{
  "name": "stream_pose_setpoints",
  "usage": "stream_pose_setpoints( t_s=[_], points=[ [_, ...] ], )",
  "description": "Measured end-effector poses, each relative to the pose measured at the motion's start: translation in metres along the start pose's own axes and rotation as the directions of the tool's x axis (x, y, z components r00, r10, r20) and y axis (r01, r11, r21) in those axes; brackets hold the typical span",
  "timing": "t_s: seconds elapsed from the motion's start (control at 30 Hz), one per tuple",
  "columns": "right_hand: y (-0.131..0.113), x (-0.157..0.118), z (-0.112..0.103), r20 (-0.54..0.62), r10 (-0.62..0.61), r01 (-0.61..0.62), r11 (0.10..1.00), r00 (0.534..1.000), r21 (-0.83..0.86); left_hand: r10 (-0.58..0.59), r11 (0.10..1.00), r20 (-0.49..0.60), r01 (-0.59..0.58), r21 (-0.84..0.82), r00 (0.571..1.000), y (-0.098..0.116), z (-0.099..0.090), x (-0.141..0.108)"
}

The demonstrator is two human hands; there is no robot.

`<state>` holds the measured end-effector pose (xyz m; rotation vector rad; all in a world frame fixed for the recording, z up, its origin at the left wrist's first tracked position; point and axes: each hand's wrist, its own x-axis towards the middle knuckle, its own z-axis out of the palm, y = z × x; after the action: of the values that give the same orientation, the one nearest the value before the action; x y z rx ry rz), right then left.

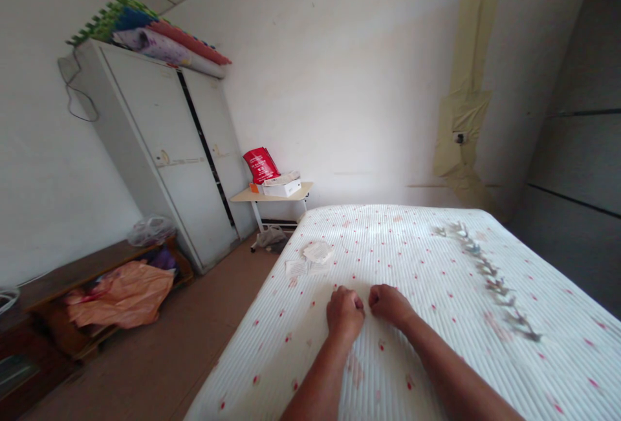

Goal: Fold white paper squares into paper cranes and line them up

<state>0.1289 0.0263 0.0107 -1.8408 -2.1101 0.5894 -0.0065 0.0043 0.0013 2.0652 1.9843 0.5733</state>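
Note:
My left hand (345, 310) rests on the mattress (378, 369), fingers curled into a loose fist. Close beside it, my right hand (389, 304) is also closed, its knuckles turned toward the left one. A narrow gap separates the two, and I see nothing sticking out of either fist. Beyond my left hand lie a roundish stack of pale paper (318, 252) and flat printed paper pieces (306, 268). To the right of my right hand runs a slanting row of several small, pointed figures (495, 284) that look like folded paper; blur hides their detail.
A small side table (241, 197) with a red bag (261, 165) and a white box (282, 188) stands past the mattress's far left corner. Left are a tall cabinet (160, 130) and a low wooden shelf (72, 259) with an orange plastic bag (121, 295).

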Motion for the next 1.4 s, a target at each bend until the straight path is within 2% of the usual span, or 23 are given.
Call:
stream_pose_setpoints(
  t_s=[0.27, 0.67, 1.07, 1.4],
  points=[
    [0.002, 0.002, -0.003, 0.043, 0.006, -0.007, 0.999, 0.999, 0.038, -0.018, 0.999, 0.049, 0.016, 0.037, 0.999, 0.002, -0.003, 0.0],
    [-0.01, -0.005, 0.003, -0.032, 0.079, -0.08, 0.996, 0.996, -0.032, -0.023, 0.999, 0.054, 0.021, 0.04, 0.998, 0.004, -0.006, 0.001],
    [0.002, 0.002, 0.004, -0.018, 0.013, -0.012, 0.999, 1.0, 0.037, -0.001, 1.0, 0.042, -0.001, 0.031, 0.999, -0.001, 0.001, 0.003],
    [0.005, 0.004, 0.001, 0.027, 0.019, -0.021, 0.998, 0.999, 0.066, -0.014, 1.0, 0.051, 0.013, 0.02, 0.999, 0.002, -0.003, 0.003]
  ],
)
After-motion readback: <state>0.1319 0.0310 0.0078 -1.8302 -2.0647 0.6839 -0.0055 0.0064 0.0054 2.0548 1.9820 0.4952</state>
